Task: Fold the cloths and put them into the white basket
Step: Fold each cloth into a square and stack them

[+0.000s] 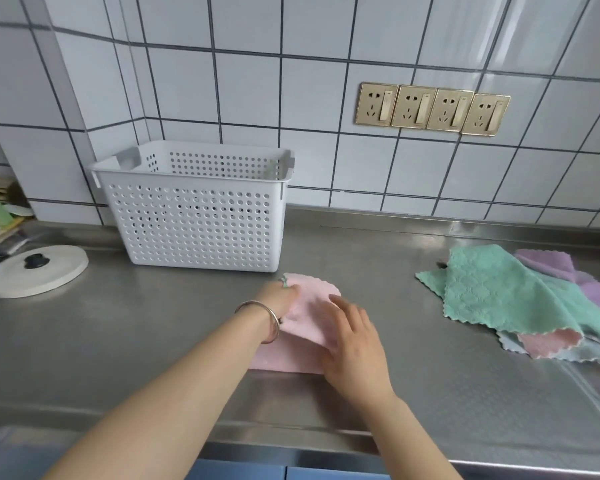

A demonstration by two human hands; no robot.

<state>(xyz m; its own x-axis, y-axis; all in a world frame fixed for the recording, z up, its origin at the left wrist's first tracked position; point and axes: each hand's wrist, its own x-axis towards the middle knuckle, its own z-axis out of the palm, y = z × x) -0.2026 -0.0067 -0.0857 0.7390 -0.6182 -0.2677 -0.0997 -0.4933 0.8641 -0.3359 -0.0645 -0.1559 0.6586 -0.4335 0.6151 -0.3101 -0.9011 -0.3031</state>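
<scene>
Together, we press both palms on a pink cloth (310, 308) before the white basket (201, 216). Our left hand (282, 299) pinches its far corner; our right hand (352, 337) lies flat, fingers spread.

Pink cloth (309, 310); white perforated basket (201, 216); green quilted cloth (499, 289); purple cloth (568, 271).

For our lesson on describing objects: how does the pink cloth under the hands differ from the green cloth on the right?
The pink cloth is partly folded; the green cloth lies loosely spread, unfolded. Both hands, left hand and right hand, touch the pink cloth; nothing touches the green cloth. The pink cloth lies alone on the counter; the green cloth tops a pile of other cloths. Both have scalloped edges.
</scene>
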